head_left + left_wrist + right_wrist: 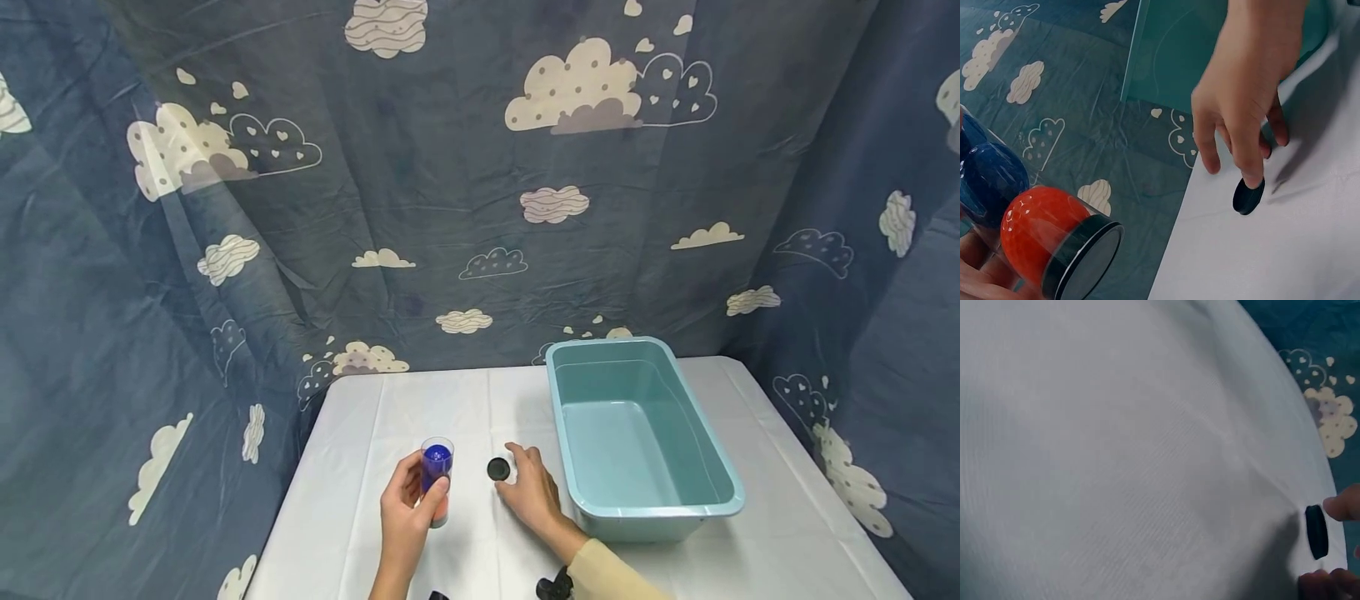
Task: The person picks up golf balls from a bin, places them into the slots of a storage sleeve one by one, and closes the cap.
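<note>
My left hand (406,517) grips a clear tube (437,457) upright over the white table, fingers and thumb around its side. Inside it sit a blue ball (990,181) and, below that, an orange-red ball (1041,219). A dark cap (1088,259) closes the tube's lower end; no cap shows on its top. A round black cap (498,469) stands on the table to the right of the tube. Around it my right hand (531,492) reaches with thumb and fingers spread; in the right wrist view gaps show between the fingertips and the cap (1317,532).
A teal plastic tub (645,510) stands on the right of the white-covered table (360,467), close beside my right hand. Dark cloth with cloud prints (450,167) hangs behind and at both sides. A black object (555,586) shows by my right sleeve at the bottom.
</note>
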`<state>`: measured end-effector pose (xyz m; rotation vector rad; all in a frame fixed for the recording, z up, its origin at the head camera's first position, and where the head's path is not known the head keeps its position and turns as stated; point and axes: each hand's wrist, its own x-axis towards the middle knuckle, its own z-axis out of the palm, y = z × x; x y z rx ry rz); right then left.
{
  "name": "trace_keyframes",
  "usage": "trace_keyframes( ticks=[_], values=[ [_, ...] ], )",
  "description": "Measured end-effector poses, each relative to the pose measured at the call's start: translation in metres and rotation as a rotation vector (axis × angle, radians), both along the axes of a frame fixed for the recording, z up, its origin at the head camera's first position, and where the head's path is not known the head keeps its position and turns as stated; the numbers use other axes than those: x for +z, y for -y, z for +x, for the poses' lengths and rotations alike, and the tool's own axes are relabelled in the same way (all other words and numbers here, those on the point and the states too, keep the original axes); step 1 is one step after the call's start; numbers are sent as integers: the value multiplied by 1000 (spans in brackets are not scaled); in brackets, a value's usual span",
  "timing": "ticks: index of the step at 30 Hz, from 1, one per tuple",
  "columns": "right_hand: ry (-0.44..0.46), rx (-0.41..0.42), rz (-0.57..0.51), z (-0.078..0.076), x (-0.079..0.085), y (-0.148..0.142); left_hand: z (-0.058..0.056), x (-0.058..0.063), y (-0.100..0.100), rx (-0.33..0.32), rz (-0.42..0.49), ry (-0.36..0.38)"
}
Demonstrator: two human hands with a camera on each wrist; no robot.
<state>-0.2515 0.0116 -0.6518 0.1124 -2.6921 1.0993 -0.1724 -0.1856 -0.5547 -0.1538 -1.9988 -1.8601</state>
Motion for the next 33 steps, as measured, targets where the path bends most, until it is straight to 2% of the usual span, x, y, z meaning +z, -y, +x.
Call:
trace_keyframes(
  ticks=[7, 14, 24, 33],
  values=[
    [-33, -2, 125, -7, -16, 2, 0, -1, -2, -2, 14, 14],
    [-31, -10, 178, -12, -18, 4, -2, -3, -4, -14, 7, 4],
    [-80, 3, 161, -12, -23, 0, -3, -7, -3, 0, -5, 7],
    [-69, 52, 109, -6, -13, -2, -2, -11, -3, -4, -12, 17]
  ],
)
